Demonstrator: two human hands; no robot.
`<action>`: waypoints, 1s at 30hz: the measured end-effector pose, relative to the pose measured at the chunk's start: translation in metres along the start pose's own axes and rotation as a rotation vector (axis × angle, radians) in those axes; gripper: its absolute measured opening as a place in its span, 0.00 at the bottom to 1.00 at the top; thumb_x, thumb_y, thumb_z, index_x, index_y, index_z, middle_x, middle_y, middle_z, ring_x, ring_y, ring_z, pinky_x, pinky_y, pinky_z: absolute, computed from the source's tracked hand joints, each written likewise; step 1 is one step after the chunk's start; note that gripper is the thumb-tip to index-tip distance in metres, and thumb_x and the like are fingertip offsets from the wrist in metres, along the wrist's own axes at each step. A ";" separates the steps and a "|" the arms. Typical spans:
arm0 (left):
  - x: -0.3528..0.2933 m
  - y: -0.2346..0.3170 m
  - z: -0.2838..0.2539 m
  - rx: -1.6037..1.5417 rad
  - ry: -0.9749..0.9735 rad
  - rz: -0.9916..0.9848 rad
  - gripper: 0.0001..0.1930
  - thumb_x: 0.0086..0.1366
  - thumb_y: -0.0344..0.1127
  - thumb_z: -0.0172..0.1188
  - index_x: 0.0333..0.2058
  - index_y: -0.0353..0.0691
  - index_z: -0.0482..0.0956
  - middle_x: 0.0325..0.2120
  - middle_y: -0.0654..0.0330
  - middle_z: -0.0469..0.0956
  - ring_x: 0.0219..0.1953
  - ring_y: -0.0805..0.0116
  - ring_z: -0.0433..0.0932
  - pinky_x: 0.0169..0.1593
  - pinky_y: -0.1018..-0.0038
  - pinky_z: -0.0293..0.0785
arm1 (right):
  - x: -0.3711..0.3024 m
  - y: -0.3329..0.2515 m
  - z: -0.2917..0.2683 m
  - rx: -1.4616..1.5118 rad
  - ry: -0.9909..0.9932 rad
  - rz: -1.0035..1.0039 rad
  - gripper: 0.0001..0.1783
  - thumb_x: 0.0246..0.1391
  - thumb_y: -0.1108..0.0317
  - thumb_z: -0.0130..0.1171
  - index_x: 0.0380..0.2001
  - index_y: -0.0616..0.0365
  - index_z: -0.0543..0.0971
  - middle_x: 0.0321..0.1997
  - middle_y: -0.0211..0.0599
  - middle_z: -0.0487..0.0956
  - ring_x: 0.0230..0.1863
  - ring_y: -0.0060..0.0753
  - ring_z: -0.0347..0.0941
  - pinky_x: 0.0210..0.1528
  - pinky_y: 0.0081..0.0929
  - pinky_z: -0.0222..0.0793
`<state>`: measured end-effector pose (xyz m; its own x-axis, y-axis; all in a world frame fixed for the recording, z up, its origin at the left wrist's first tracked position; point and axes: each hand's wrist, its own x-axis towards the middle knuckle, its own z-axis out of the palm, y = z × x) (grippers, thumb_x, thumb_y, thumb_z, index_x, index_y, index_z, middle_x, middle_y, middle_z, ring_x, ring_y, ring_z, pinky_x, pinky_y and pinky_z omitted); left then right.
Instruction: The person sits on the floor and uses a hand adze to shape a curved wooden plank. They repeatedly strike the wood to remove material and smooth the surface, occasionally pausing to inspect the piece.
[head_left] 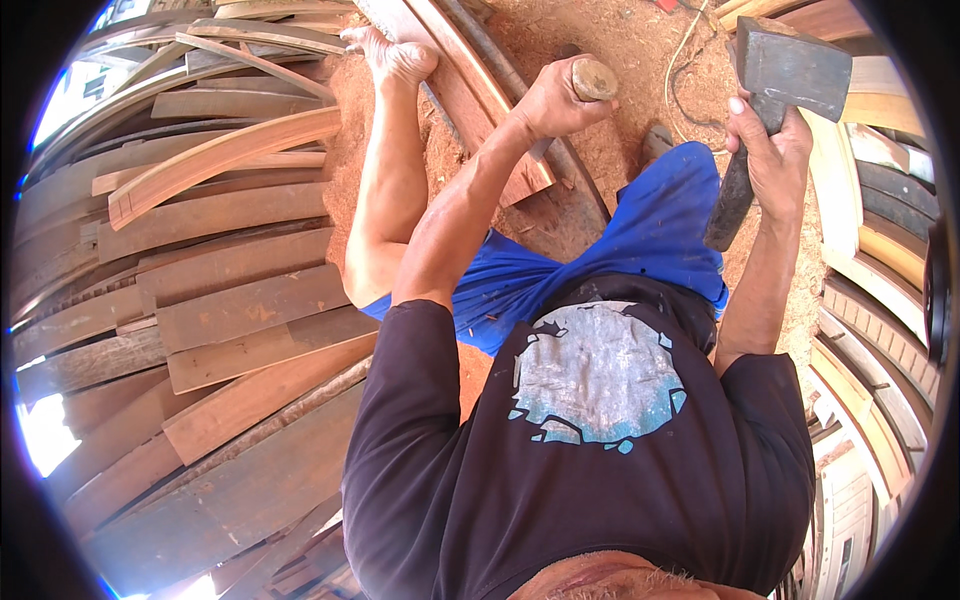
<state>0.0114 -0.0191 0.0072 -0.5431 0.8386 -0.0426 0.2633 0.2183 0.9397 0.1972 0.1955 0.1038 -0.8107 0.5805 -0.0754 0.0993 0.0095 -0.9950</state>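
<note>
Above the plank (487,110), left grip (558,105): fist wrapped round a handle (594,79), whose round end shows past the fingers; the tool's working end is hidden.
Handle: pale, smooth-looking wood, probably light and stiff; best held round its middle, with the end left free.
Right grip (770,150): fingers curled round the mallet (795,70) at its neck, thumb laid along it, head raised beyond the hand.
Mallet: dark, blocky, flat-faced, wood or metal I cannot tell; likely head-heavy, so a hold near the head should steady it, and one lower on the shaft (733,205) should give more swing.
Plank: reddish, straight-edged, between the legs; presumably rigid, perhaps slick with dust.
Beam (578,185): darker and rougher, alongside the plank.
Sawdust (610,25): fine, orange-brown, loose over the floor.
Left stack (245,310): weathered flat boards, with one curved, fresh-cut piece (225,165) on top.
Right stack (870,400): paler timber, some grooved.
</note>
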 end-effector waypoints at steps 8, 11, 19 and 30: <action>-0.002 0.002 0.010 -0.011 -0.047 -0.032 0.12 0.56 0.35 0.74 0.36 0.39 0.81 0.30 0.65 0.82 0.34 0.77 0.78 0.42 0.73 0.78 | 0.010 0.025 0.019 -0.403 -0.143 0.105 0.17 0.62 0.58 0.65 0.42 0.61 0.78 0.29 0.32 0.78 0.26 0.22 0.72 0.30 0.22 0.68; 0.000 0.006 0.019 0.044 -0.055 0.067 0.13 0.55 0.34 0.73 0.36 0.39 0.81 0.31 0.63 0.83 0.35 0.75 0.80 0.43 0.72 0.78 | 0.013 0.068 0.026 -0.737 -0.297 0.000 0.22 0.60 0.50 0.65 0.41 0.61 0.78 0.30 0.33 0.78 0.25 0.23 0.72 0.29 0.24 0.69; 0.004 -0.001 0.018 0.090 -0.077 -0.085 0.17 0.52 0.37 0.73 0.39 0.39 0.82 0.33 0.56 0.85 0.38 0.65 0.84 0.45 0.66 0.80 | 0.014 0.032 0.023 -0.338 -0.109 0.202 0.20 0.59 0.55 0.65 0.39 0.65 0.78 0.30 0.38 0.80 0.25 0.22 0.75 0.27 0.26 0.73; 0.005 -0.011 0.004 0.018 -0.012 -0.042 0.11 0.57 0.31 0.73 0.34 0.39 0.79 0.28 0.67 0.79 0.32 0.78 0.77 0.38 0.74 0.77 | 0.009 0.054 0.027 -0.205 -0.231 0.280 0.15 0.60 0.62 0.64 0.40 0.65 0.79 0.28 0.32 0.78 0.23 0.22 0.73 0.27 0.26 0.71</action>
<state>0.0090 -0.0152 -0.0048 -0.5444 0.8344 -0.0860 0.2551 0.2624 0.9306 0.1799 0.1795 0.0476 -0.8416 0.3863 -0.3775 0.4286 0.0523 -0.9020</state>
